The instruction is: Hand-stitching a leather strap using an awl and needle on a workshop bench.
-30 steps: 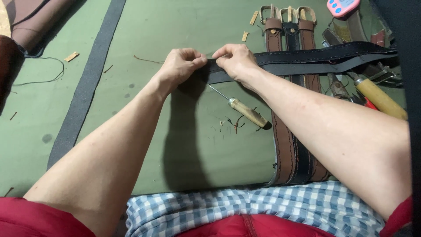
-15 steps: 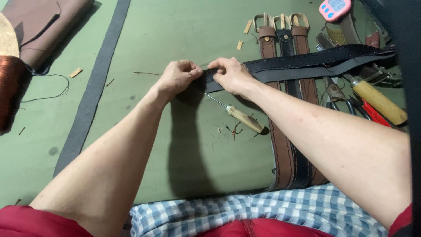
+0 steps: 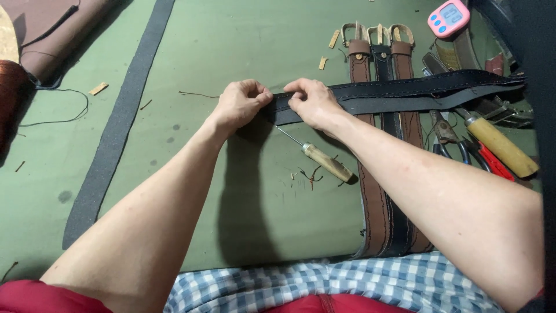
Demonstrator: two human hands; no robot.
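Wooden-handled awl (image 3: 324, 161) lying on the green worktop (image 3: 231, 191) just below the hands, left hand (image 3: 240, 104) and right hand (image 3: 310, 103) with fingers pinched on the near end of a black belt (image 3: 405, 93), belt stretching right across three buckled belts (image 3: 379, 49), pink timer (image 3: 449, 17) beyond.

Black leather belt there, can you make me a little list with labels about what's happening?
Left hand: pinches the end of the black stitched leather belt
Right hand: grip on the same belt, beside the left hand
Below hands: wooden-handled awl lying on the green mat
Under belt: three buckled belts, two brown, one black
Top right: pink timer
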